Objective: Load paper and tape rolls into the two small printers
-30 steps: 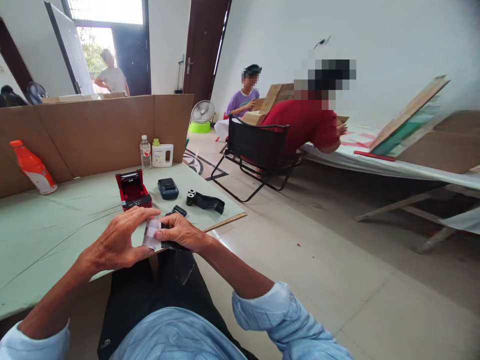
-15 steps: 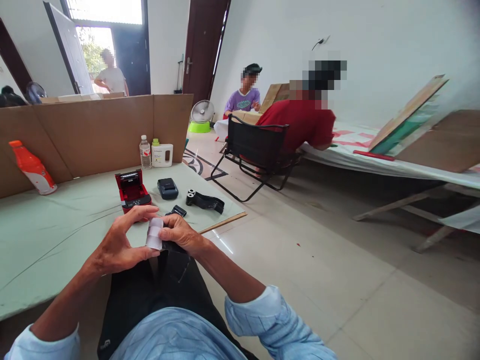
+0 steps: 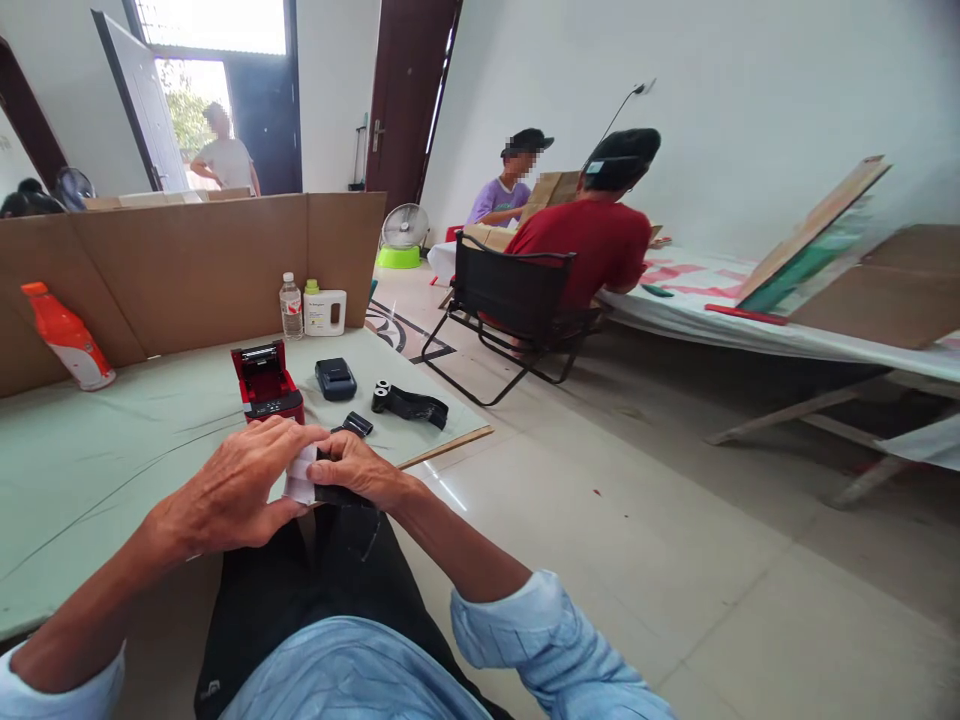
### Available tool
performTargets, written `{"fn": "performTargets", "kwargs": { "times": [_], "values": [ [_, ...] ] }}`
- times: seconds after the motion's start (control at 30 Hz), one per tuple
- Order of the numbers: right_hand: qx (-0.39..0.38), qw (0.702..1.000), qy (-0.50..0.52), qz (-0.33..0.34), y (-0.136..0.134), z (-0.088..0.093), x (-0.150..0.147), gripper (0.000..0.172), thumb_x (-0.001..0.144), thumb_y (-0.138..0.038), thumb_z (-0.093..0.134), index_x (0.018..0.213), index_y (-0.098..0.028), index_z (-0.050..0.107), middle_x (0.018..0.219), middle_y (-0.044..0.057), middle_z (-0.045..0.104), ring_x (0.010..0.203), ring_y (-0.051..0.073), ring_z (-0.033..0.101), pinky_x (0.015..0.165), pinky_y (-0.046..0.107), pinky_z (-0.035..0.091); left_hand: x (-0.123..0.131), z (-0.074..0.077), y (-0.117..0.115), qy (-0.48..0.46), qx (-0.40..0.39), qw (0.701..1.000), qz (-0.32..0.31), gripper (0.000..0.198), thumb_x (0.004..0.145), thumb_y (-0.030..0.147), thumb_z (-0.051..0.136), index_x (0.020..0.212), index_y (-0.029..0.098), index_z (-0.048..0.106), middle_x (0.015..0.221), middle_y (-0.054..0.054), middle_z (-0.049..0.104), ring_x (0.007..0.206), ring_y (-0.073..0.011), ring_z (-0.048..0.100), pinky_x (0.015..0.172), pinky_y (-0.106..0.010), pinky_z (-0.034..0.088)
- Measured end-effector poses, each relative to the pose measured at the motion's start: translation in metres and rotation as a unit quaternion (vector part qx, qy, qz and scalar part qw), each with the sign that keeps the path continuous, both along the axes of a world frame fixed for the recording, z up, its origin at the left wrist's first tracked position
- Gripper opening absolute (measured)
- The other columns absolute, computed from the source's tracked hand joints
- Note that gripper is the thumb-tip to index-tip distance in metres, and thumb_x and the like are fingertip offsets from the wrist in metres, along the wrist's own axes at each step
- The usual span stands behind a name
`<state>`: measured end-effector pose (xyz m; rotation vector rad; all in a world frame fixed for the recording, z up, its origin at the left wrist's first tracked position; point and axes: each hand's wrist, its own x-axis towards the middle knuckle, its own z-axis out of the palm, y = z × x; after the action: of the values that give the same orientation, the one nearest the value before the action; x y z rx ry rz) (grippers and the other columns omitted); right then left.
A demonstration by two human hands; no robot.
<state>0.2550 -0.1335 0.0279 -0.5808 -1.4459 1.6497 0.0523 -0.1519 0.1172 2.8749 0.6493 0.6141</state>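
Presently, a white roll (image 3: 301, 476) is held between both hands at the near edge of the table (image 3: 127, 440). By the left hand (image 3: 232, 485) it is spanned, the fingers being part-spread, curved over its upper end, with the thumb set at its lower end. By the right hand (image 3: 358, 466) it is gripped at the side under the thumb, alongside black film (image 3: 341, 495); the other right fingers are mostly hidden. A red device (image 3: 268, 388), lid raised, is noted just beyond.
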Motion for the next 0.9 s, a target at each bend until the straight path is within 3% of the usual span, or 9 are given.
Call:
{"fn": "performTargets", "kwargs": {
  "times": [0.4,0.6,0.77,0.9],
  "values": [
    [-0.038,0.991,0.124,-0.018,-0.011,0.003,-0.011,0.053,0.062,-0.060,0.095,0.075,-0.015,0.070,0.065,-0.003,0.060,0.057,0.008,0.049,0.056,0.021,0.036,-0.002,-0.023,0.006,-0.201,-0.119,0.972,0.001,0.067,0.074,0.022,0.086,0.136,0.025,0.062,0.126,-0.009,0.072,0.113,-0.0281,0.069,0.103,-0.042,0.054],
    [-0.059,0.988,0.141,-0.033,-0.014,0.004,-0.010,0.055,0.060,-0.059,0.097,0.076,-0.014,0.070,0.066,-0.003,0.060,0.056,0.007,0.048,0.052,0.020,0.034,0.006,-0.045,0.010,-0.299,-0.188,0.936,-0.013,0.066,0.072,0.025,0.091,0.134,0.025,0.066,0.123,-0.008,0.072,0.114,-0.0264,0.068,0.103,-0.038,0.053],
    [-0.060,0.990,0.118,-0.042,-0.010,0.000,-0.010,0.061,0.060,-0.069,0.093,0.073,-0.015,0.066,0.058,-0.005,0.052,0.048,0.006,0.040,0.045,0.021,0.028,0.013,-0.064,0.016,-0.380,-0.272,0.883,-0.039,0.065,0.072,0.028,0.094,0.131,0.025,0.066,0.124,-0.008,0.070,0.115,-0.0244,0.068,0.103,-0.036,0.054],
    [-0.071,0.989,0.124,-0.029,-0.008,0.001,-0.011,0.065,0.060,-0.073,0.091,0.073,-0.016,0.062,0.054,-0.008,0.047,0.044,0.004,0.034,0.042,0.020,0.025,0.013,-0.060,0.019,-0.384,-0.330,0.862,-0.035,0.067,0.075,0.027,0.091,0.134,0.024,0.061,0.126,-0.010,0.070,0.114,-0.0252,0.069,0.100,-0.040,0.057]
  ]
}}
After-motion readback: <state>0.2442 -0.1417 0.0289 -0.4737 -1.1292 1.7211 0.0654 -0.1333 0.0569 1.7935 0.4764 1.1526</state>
